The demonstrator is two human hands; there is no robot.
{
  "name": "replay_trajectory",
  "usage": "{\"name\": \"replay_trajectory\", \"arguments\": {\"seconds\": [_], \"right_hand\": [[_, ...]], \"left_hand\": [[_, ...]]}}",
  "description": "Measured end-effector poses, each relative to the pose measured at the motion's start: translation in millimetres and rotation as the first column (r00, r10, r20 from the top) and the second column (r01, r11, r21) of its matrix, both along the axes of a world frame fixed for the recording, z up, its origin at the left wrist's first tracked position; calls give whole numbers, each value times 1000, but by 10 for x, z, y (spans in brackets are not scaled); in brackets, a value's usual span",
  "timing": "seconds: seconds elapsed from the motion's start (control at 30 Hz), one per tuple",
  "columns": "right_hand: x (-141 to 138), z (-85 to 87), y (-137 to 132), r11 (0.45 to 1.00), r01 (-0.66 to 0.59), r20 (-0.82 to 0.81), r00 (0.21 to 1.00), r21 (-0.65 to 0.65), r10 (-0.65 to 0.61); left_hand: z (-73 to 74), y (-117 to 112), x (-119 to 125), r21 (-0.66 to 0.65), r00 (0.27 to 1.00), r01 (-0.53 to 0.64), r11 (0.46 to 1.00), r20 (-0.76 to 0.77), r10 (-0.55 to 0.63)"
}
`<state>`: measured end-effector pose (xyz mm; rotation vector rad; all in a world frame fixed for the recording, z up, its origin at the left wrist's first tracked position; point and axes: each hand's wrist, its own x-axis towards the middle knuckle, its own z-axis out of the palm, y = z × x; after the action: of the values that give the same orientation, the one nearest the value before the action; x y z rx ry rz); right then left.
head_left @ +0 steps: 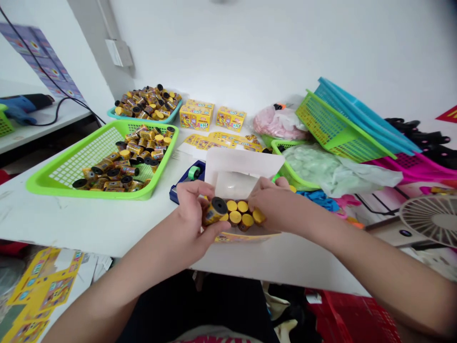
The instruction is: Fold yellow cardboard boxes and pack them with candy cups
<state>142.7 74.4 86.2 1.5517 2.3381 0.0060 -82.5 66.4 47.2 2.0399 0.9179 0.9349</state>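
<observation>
In my left hand (194,214) is a small film-roll-shaped canister (215,211), tilted, its black end facing up and toward me. It is over the left part of an open white-lined box (246,164) with a yellow printed front. Inside the box stand several canisters (235,218) with yellow ends up, packed in rows. My right hand (269,200) reaches into the box's right end, fingers curled down against a yellow-capped canister (259,216); its fingertips are partly hidden. The box's flap stands raised at the back.
A green basket (153,183) of loose canisters is at left, with a blue basket (174,114) of more behind. Two closed yellow boxes (196,116) stand by the wall. A blue tape dispenser (176,190) sits beside the open box. Stacked baskets (332,124) and plastic bags (321,166) crowd the right.
</observation>
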Motion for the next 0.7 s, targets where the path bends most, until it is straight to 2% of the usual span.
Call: {"name": "replay_trajectory", "arguments": {"seconds": [0.07,0.17,0.23,0.3,0.37,0.43,0.5,0.57,0.63,0.7], "right_hand": [[-49,-66,12,1000,3,82,997,16,-5],[-49,-104,32,998,-48,109,993,49,42],[-43,-88,45,997,-68,37,997,-38,69],[-53,-59,53,984,-76,-32,997,-160,72],[-57,-26,58,974,-71,-53,997,-214,61],[-8,28,66,973,-76,-75,995,-216,61],[123,123,73,970,-103,-147,987,-220,71],[309,257,65,990,-71,-246,968,-122,39],[479,391,33,989,83,-349,936,122,-36],[573,478,-22,904,252,-462,884,345,-70]], "left_hand": [[73,36,48,-45,999,38,998,41,-36],[249,99,103,-22,990,93,995,-102,-94],[352,138,130,75,972,123,990,-210,-105],[420,174,151,162,962,142,976,-257,-98],[463,207,178,191,952,164,968,-289,-104],[487,242,232,158,926,206,966,-352,-140],[482,281,335,71,872,269,961,-442,-211],[433,324,494,-9,805,319,948,-525,-276],[346,367,698,-40,747,359,932,-587,-313],[247,411,908,-41,706,383,923,-631,-321]]}}
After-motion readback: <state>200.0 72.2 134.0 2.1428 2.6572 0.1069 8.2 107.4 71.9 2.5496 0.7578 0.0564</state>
